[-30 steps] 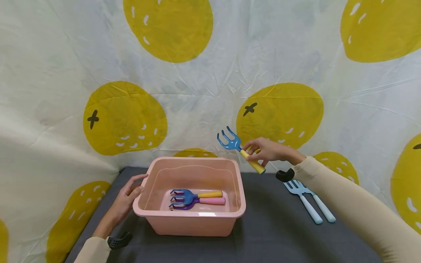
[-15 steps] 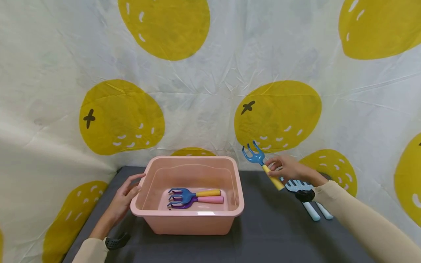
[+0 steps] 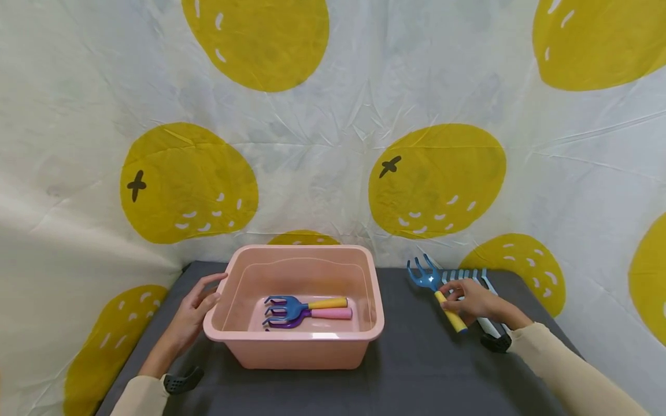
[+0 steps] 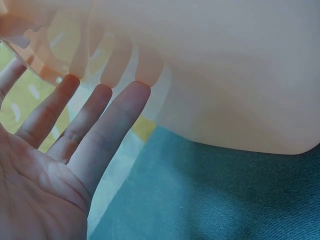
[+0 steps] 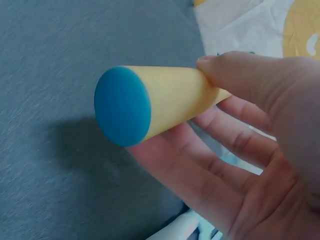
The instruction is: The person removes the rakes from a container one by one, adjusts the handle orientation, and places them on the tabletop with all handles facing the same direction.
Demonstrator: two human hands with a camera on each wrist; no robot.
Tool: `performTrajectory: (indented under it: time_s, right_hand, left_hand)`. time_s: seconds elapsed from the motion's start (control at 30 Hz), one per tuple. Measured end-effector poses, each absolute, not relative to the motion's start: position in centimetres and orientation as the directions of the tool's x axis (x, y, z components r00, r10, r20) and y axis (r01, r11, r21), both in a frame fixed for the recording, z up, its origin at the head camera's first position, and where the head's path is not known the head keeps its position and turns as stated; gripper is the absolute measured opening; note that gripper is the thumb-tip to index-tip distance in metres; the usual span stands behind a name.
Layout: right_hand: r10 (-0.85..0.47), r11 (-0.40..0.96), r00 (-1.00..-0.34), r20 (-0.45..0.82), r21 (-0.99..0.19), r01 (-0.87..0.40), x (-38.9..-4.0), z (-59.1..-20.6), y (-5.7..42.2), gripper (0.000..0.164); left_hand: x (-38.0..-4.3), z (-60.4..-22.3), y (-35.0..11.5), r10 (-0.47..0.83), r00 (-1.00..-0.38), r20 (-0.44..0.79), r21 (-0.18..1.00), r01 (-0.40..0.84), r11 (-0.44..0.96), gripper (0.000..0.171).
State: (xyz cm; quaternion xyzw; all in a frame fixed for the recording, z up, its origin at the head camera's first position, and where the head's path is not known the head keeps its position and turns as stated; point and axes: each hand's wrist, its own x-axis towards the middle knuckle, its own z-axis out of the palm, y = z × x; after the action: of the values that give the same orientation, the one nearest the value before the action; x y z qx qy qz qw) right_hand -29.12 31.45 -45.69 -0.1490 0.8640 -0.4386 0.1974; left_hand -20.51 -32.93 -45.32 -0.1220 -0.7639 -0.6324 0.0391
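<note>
Rake (image 3: 440,297) in right hand (image 3: 473,301)

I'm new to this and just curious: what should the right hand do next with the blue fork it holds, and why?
Probably lower the blue fork onto the dark table beside the pale blue tools: the right hand grips its yellow handle near them, and the soft shadow under it suggests it is not down yet.
</note>
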Motion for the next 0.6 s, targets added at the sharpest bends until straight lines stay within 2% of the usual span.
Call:
performTrajectory:
  time_s: [0.2, 0.6]
  right_hand:
    - [-0.412, 0.580, -0.879, -0.238, -0.813, -0.052, -28.1, -47.1, 32.3, 0.045]
    - [-0.285, 0.738, -0.927, -0.244, -0.673, -0.050, -26.5, -48.2, 32.5, 0.037]
  left_hand:
    - [-20.5, -45.4, -33.0, 0.131, -0.968, 0.215, 0.954, 0.237, 0.183, 0.044]
    - [-20.9, -45.8, -33.3, 0.132, -0.972, 0.194, 0.953, 0.219, 0.208, 0.046]
